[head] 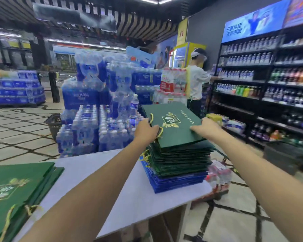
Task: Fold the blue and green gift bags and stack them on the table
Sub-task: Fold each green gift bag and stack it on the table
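Gripping a flat green bag (173, 126) by opposite edges, left hand (145, 131) and right hand (206, 127) hold it over the far-right stack (178, 165) on the bench (112, 189), likely to land it squarely.

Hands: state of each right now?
Left hand: grips the top green gift bag at its handle end.
Right hand: pinches the same bag's opposite edge.
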